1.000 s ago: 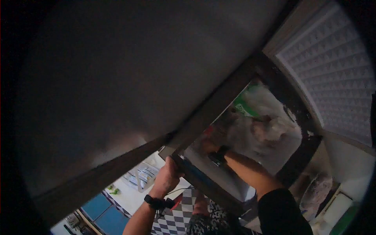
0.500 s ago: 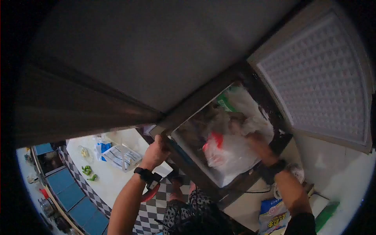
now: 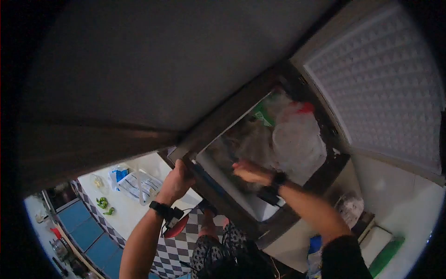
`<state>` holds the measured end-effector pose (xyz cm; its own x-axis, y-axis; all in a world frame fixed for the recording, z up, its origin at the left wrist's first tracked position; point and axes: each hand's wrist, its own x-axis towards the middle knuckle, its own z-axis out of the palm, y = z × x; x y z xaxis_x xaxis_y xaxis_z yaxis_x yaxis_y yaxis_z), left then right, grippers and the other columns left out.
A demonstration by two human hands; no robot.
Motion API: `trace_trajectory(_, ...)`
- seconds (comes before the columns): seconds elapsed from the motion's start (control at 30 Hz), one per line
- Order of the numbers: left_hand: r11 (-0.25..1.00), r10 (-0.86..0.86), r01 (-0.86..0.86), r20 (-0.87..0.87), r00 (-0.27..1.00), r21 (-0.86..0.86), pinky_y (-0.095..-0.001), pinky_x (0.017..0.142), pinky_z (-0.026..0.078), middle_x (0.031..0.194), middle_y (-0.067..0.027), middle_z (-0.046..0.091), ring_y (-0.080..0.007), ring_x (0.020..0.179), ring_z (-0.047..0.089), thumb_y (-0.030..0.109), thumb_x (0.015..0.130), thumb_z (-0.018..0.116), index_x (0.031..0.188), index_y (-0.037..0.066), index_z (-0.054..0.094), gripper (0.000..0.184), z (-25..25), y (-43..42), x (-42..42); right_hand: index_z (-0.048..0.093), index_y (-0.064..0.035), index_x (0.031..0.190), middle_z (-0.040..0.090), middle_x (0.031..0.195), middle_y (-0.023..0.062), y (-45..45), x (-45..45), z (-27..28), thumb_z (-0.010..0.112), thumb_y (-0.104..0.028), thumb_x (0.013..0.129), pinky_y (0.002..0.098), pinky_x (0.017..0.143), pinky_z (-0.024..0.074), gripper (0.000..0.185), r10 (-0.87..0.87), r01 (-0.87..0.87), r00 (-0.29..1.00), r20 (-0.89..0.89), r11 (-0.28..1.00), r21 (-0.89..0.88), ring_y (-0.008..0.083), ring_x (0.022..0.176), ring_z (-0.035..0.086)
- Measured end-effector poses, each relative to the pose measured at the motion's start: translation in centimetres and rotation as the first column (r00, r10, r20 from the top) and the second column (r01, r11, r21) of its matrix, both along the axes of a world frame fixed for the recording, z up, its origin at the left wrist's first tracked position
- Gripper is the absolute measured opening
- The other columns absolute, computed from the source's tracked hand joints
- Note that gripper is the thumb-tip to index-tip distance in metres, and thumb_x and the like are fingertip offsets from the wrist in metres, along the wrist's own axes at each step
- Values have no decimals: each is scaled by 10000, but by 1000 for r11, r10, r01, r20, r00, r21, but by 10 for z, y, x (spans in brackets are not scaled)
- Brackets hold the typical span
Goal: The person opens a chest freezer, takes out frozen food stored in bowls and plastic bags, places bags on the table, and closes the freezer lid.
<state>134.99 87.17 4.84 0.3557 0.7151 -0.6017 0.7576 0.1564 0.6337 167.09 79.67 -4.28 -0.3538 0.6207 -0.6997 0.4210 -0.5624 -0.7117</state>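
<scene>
Plastic bags fill an open freezer compartment point(image 3: 218, 186). A white plastic bag with red on it point(image 3: 297, 139) lies in its right part, beside a bag with a green print point(image 3: 264, 115). My right hand point(image 3: 251, 172) reaches over the compartment's left part, fingers curled in among clear plastic; what they hold, if anything, is blurred. My left hand point(image 3: 178, 180) is wrapped round the freezer's outer edge, thumb on top. Each wrist wears a black band.
A white textured door lining point(image 3: 376, 88) stands open at the right. Leftward, a white table point(image 3: 132, 218) bears green peppers point(image 3: 102, 202) and a printed packet point(image 3: 139, 187). A large grey panel point(image 3: 153, 60) fills the top. Below right lies a blue bag point(image 3: 315, 246).
The white bag with red has shifted to the far right of the compartment. My right hand has left it and moved left. My left hand stays on the edge.
</scene>
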Motion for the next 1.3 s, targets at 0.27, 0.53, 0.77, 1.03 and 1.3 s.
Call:
trace_trajectory(0.27,999,-28,29,-29,999,32,-544,735,506,914,-255,670,-524,918,651,56,817,799,1144,48,384,528,19,2,12,744,-120,1197,757,1140,138,-15,-64,-184,593,-310,923,466,919,545,366,218,-483,762,609,819,311,342,971,728)
trace_trajectory(0.53,999,-45,43,-101,994,-20,-550,731,501,940,-262,665,-530,933,643,58,816,797,1172,42,389,542,22,5,16,724,-110,1170,723,1174,138,-3,-76,-227,530,-294,983,470,915,536,326,235,-360,773,589,927,103,313,1030,698)
trace_trajectory(0.77,992,-88,88,-3,996,87,-554,731,501,967,-268,670,-526,961,642,37,828,778,1209,37,354,570,12,-3,6,676,-77,1030,695,1038,139,14,-80,-213,554,-241,963,453,854,525,215,268,-346,853,447,933,103,306,987,677)
trace_trajectory(1.03,994,-66,63,27,997,94,-538,791,531,976,-278,678,-518,991,652,80,809,805,1163,42,363,568,-2,0,-1,621,-40,870,663,884,141,22,-8,-1,581,-181,939,433,785,512,162,377,-390,911,166,919,52,297,938,654)
trace_trajectory(1.3,989,-49,42,46,998,145,-557,775,522,963,-256,692,-504,951,664,144,808,788,1157,41,381,546,-5,-4,-3,657,-12,836,649,823,193,-60,29,157,608,-150,888,462,771,553,156,469,-740,672,574,446,503,349,842,665)
